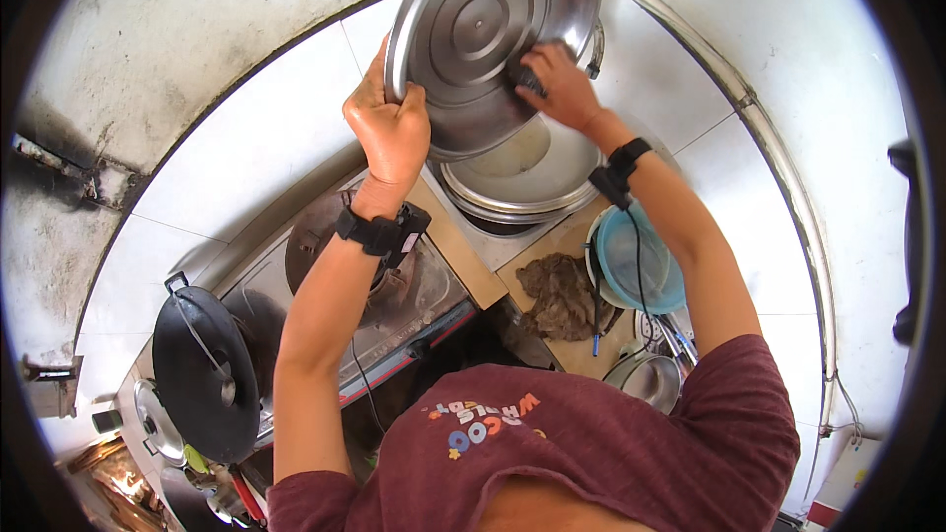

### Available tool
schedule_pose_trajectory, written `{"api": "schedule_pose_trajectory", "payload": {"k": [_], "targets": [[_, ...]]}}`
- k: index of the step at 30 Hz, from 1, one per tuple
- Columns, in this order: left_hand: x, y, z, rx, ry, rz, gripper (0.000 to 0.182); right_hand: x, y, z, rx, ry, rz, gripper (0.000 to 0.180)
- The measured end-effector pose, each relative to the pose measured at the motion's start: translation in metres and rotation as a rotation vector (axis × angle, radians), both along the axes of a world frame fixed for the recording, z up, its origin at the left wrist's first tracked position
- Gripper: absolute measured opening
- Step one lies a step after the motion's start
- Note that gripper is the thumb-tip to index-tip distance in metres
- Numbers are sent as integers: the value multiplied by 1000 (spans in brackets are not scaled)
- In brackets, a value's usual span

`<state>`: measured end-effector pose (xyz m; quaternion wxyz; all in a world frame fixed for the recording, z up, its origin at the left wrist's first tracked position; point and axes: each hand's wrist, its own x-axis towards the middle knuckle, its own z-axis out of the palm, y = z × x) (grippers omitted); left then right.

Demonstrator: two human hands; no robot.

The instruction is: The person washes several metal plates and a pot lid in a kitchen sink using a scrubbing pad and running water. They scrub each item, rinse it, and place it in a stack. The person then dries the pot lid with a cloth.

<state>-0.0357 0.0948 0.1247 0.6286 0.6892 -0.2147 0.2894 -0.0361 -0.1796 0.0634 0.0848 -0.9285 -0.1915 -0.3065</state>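
My left hand (392, 122) grips the rim of a round stainless steel basin (480, 22), thumb on the inner side. The basin is tilted up, so its inside, marked with concentric rings, faces me. Against its lower right wall, my right hand (562, 89) holds a dark scouring pad (528, 74), slightly blurred and partly covered by the fingers. Below the raised basin, several wide metal basins (532, 203) are stacked in the sink. The top one appears to hold some liquid, and the raised basin hides part of it.
A gas stove (436, 284) stands at left, with a black wok (203, 377) tilted up beside it. On the counter lie a crumpled brown cloth (562, 295), a light-blue plastic basin (635, 258) and a small metal pot (654, 380). A tap (597, 52) shows behind the raised basin.
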Motion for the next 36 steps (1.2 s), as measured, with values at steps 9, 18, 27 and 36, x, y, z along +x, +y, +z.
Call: {"api": "schedule_pose_trajectory", "payload": {"k": [9,18,27,36], "targets": [[-8,1,-11,-43,39,22,58,-30,58,-47,183,187,79,39],[-13,2,14,-128,-33,-57,57,-20,48,-21,57,116,-110,47],[-25,-2,14,-35,-23,-90,55,-7,67,-17,12,100,-125,32],[-23,-9,4,-118,90,-38,57,-13,117,-21,390,221,-95,28]]}}
